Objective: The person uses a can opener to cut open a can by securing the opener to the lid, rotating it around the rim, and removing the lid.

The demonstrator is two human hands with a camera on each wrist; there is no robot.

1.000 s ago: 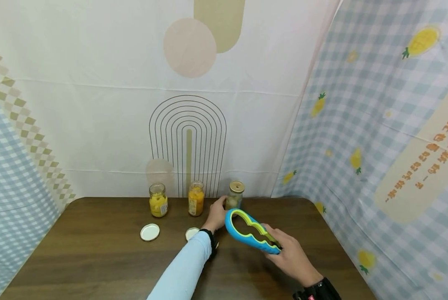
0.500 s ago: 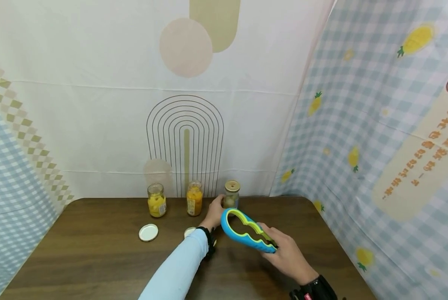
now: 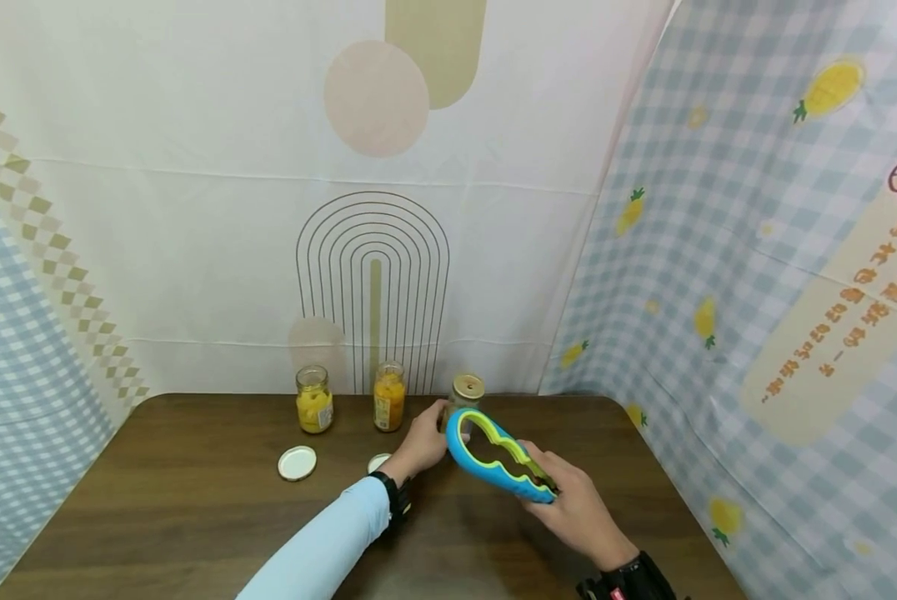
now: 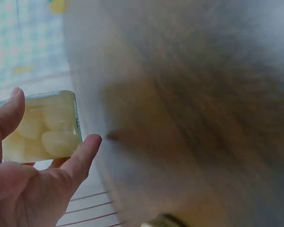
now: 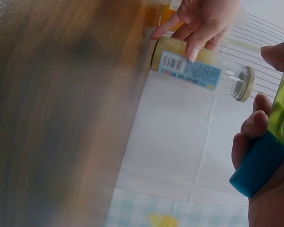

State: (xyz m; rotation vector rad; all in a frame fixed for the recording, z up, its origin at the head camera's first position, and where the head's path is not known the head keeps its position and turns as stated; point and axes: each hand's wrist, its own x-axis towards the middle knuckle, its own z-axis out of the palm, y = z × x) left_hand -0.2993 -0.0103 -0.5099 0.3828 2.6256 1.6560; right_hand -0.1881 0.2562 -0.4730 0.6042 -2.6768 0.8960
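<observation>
My left hand (image 3: 422,440) grips the body of a glass jar (image 3: 468,387) with a gold lid on it. Pale fruit pieces show through the glass (image 4: 49,130) in the left wrist view. A blue label with a barcode (image 5: 180,65) faces the right wrist camera. Whether the jar's base touches the table cannot be told. In my right hand (image 3: 579,508) is a blue and green jar opener (image 3: 489,475), its scalloped inner edges visible. The opener's looped end is in front of the jar in the head view, hiding its lower part; the lid is outside the loop.
Two lidless jars stand at the back of the wooden table (image 3: 193,517): one with yellow fruit (image 3: 315,408), one with orange fruit (image 3: 389,402). A white lid (image 3: 297,463) lies before the first. Another lid (image 3: 377,463) is partly behind my left wrist.
My left hand has drawn the gold-lidded jar a little toward me, and the left forearm has shifted left and back. The right hand with the jar opener has barely moved.
</observation>
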